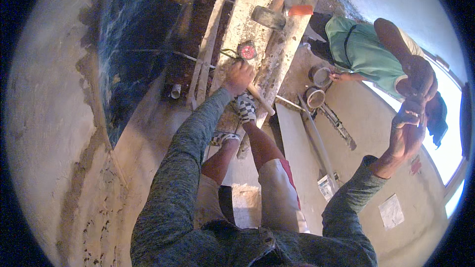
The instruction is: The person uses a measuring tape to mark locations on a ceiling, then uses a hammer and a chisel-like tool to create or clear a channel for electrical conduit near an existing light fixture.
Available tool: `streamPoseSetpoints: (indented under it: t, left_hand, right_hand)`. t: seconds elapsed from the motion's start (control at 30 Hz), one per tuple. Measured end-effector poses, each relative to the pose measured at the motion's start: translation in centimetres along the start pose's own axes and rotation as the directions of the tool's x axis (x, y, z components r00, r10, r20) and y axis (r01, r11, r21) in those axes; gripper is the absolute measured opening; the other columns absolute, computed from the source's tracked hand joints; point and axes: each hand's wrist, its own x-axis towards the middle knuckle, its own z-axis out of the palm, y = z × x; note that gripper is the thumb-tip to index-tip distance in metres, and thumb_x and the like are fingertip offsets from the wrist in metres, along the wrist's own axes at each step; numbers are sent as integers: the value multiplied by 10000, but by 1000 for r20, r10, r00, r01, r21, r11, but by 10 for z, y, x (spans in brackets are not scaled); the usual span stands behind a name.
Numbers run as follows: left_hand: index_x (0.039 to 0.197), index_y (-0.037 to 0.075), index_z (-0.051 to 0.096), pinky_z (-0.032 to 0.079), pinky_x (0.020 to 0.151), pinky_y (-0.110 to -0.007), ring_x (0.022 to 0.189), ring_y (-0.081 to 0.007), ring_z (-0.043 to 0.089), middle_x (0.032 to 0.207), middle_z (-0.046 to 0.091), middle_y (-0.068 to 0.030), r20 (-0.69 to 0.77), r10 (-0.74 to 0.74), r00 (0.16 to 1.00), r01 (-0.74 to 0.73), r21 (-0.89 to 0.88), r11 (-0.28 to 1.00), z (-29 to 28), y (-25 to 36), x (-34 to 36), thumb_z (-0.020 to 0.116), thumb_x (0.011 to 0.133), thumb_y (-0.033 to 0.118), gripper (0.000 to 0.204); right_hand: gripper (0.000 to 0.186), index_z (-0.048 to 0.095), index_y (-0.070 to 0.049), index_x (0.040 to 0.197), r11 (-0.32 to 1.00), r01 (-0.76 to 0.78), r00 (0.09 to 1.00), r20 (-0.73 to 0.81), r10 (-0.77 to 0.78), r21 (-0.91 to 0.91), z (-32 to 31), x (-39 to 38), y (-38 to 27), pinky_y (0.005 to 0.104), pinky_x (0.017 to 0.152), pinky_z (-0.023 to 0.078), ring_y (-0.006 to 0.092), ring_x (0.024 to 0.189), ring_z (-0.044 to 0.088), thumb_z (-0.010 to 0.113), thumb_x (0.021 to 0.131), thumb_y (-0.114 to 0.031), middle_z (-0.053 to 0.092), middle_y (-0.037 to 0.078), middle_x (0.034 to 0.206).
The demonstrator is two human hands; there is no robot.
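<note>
My left hand (239, 77) is closed over one end of a wooden handle (261, 100) low above the worn plank (236, 29); whatever is fixed at that end is hidden under the hand. Just beyond my knuckles lies a round red-and-black tape measure (246, 50), with a dark greenish strap beside it. My right hand (406, 131) is raised at the right, its fingers curled in. Anything inside them cannot be made out. In the picture it overlaps a co-worker in a green top (361, 47).
A mallet (268, 18) with a wooden handle and an orange-red piece (301, 10) lie farther along the planks. The co-worker's hand touches a bucket (320, 76); another bucket (315, 98) stands near it. A spirit level (338, 126) is by the wall. Left is a dark opening (133, 59).
</note>
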Motion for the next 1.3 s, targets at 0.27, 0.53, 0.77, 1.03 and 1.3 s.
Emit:
streamPoseSetpoints:
  t: [0.27, 0.53, 0.77, 1.03, 1.3]
  left_hand:
    - [858, 121, 726, 359, 924, -432, 1055, -204, 477, 936, 646, -4, 54, 47, 997, -58, 230, 971, 21, 13, -5, 568, 813, 207, 185]
    - [810, 75, 690, 435, 914, -379, 1030, -265, 514, 866, 633, -91, 26, -102, 994, 103, -54, 993, 5, 6, -53, 580, 780, 182, 156]
    - [892, 94, 644, 397, 931, -422, 1002, -267, 539, 862, 603, -98, -1, -66, 998, 66, -64, 996, -201, 73, -119, 553, 815, 201, 160]
    - [973, 97, 623, 320, 1009, -489, 1069, -281, 518, 973, 577, -89, -340, -92, 936, 25, -196, 980, -471, 156, -242, 547, 806, 212, 217]
    - [1229, 75, 569, 450, 954, -414, 1131, -316, 546, 1196, 567, -158, -709, -702, 71, 405, -623, 670, -643, 240, -353, 655, 814, 149, 430]
  right_hand:
    - [204, 466, -4, 1095, 999, -20, 999, -37, 21, 29, 19, -4, 8, 385, 775, 500, 195, 862, 512, 340, 986, -123, 494, 84, 963]
    - [268, 482, 26, 1170, 917, 21, 982, -163, -94, -399, 11, -21, 17, 354, 730, 491, 228, 857, 562, 387, 999, -157, 562, 123, 1030]
    - [147, 546, 9, 1009, -490, 241, 960, 279, -6, -838, -22, -100, 119, 341, 760, 465, 215, 888, 555, 550, 942, -122, 567, 102, 946]
    - [423, 607, -80, 1100, -558, 793, 600, 151, 786, -245, 142, -216, 224, 478, 839, 479, 418, 969, 580, 689, 785, -350, 612, 227, 993]
    - [196, 601, -26, 900, -205, 442, 751, 235, 618, -873, 231, -261, 276, 356, 536, 457, 224, 556, 561, 643, 804, -191, 565, 62, 625]
